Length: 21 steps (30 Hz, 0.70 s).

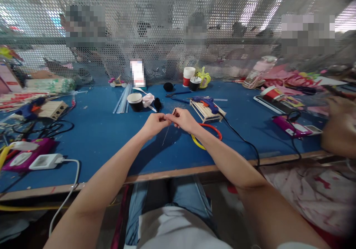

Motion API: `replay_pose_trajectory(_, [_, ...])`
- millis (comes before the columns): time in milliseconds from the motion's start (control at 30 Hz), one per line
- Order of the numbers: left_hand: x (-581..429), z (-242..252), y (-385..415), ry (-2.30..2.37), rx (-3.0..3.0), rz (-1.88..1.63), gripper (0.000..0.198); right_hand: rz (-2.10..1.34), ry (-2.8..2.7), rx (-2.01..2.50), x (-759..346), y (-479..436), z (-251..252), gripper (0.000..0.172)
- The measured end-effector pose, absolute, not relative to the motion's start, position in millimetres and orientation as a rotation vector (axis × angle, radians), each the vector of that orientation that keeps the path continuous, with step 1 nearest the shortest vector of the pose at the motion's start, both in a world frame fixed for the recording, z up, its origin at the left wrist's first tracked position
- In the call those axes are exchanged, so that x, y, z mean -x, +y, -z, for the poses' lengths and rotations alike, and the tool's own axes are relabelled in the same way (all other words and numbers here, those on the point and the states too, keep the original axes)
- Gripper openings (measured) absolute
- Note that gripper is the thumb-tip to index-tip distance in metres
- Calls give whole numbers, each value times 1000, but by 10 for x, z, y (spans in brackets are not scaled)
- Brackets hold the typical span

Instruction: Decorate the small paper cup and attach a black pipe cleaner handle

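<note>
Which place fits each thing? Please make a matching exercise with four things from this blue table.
Things: 1 glue gun; 2 black cup; 3 thin stick; 4 white adapter.
Places: A front left of table; B pinched between left hand and right hand; C on wooden rack; D beside clear rods.
Pairs: 1-C; 2-D; 3-B; 4-A.

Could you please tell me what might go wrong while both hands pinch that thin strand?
1. The thin strand pinched between the left hand and right hand hangs loose and is hard to see; it could slip onto the blue table.
2. The right forearm lies close to the black cord of the glue gun; a snag might drag it off its wooden rack.
</note>
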<state>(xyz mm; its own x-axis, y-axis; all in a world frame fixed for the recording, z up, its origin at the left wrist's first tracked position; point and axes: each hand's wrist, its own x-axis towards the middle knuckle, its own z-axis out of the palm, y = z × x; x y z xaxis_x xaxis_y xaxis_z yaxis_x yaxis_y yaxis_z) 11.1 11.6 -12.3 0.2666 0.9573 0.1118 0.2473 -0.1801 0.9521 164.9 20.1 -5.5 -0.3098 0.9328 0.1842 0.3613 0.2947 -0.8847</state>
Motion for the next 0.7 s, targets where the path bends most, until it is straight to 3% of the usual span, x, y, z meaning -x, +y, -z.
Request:
replay_pose_trajectory(200, [-88, 47, 89, 1026, -1368, -891, 26, -1248, -1720, 931, -1683, 245, 67, 30])
replay_pose_trajectory(567, [-62, 85, 129, 1099, -1616, -937, 23, -917, -1821, 1109, -1655, 199, 14, 33])
replay_pose_trajectory(700, [-74, 92, 126, 1069, -1617, -954, 24, -1004, -1775, 1087, -1643, 204, 41, 34])
